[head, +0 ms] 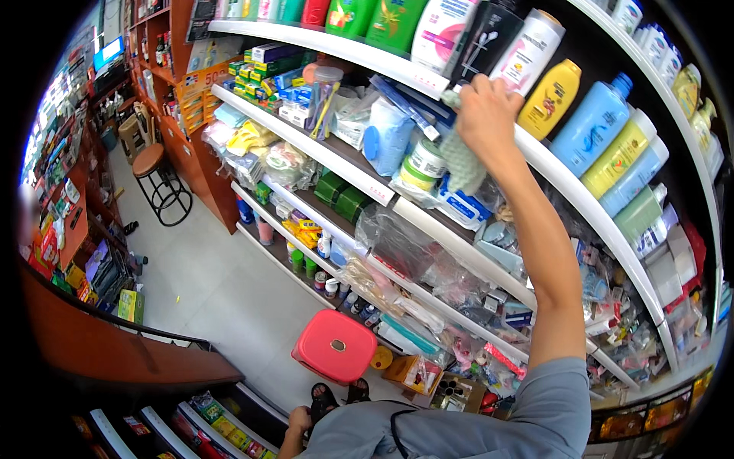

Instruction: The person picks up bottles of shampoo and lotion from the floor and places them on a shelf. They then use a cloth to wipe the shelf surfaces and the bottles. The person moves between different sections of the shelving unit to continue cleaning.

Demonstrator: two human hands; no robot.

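My right hand (492,115) is raised at the shelving, gripping a grey-green textured cloth (465,163) that hangs down over the shelf below. The fingers are at the white front edge (395,63) of the shelf of bottles. Close by stand a black bottle (487,40), a white bottle with a gold cap (528,49) and a yellow bottle (549,98). Beneath the cloth sit a green-and-white tub (423,165) and a blue-and-white packet (463,202). Low beside my body is my left hand (299,419); its fingers are mostly hidden.
A red plastic stool (335,345) stands on the tiled floor by my feet. Farther along the aisle is a round-topped stool (150,162). Lower shelves hold bagged goods and small bottles. A brown counter (126,344) curves along the left, with a snack rack (223,421) below.
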